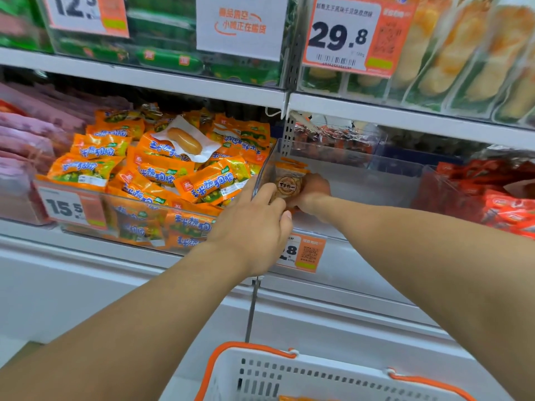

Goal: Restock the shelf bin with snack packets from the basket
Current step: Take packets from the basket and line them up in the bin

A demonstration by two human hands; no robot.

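Both hands at left front corner of clear shelf bin (362,169); right hand (314,192) grips snack packet (288,185) upright, label facing camera; left hand (257,224) fingers extended, touching packet; basket (289,374) below

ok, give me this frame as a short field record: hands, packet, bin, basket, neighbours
left hand: at the bin's front left corner, fingers on the packet
right hand: inside the bin, gripping the packet
packet: tan, round label, held upright at the bin's left end
bin: clear, mostly bare
basket: white, orange handles, below the shelf; contents mostly out of view
left neighbour: orange packets, heaped high
right neighbour: red packets
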